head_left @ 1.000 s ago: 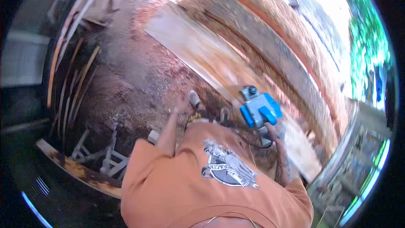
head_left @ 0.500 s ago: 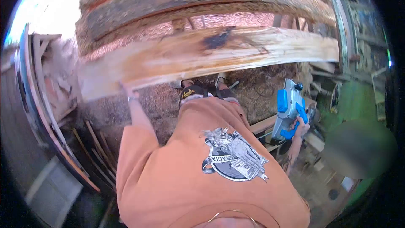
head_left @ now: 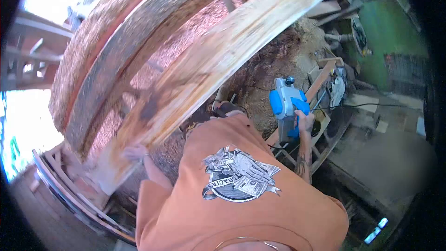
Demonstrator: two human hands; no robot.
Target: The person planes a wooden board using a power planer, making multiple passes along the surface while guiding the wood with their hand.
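Note:
A long pale plank [head_left: 218, 60] with a dark knot and brown streaks runs diagonally in front of me. Near its lower left end, my left hand [head_left: 135, 152] lies on the board, its fingers blurred but looking spread. My right hand [head_left: 304, 122] is wrapped round the blue handle of a blue and grey power planer [head_left: 286, 104]. The planer is held to the right of the plank, apart from it. A black cable runs off to the right of the tool.
Thick rough-edged slabs [head_left: 134, 42] lie beyond the plank. Pinkish shavings [head_left: 195, 32] cover the ground between them. Wooden offcuts and a beam [head_left: 321, 81] are at the right, with a green surface [head_left: 385, 32] farther back. Curved strips [head_left: 79, 200] stand at the lower left.
The view has turned, so the plank now slants from lower left to upper right. My left hand appears farther onto the board's surface. The planer, still in my right hand, appears farther left and higher.

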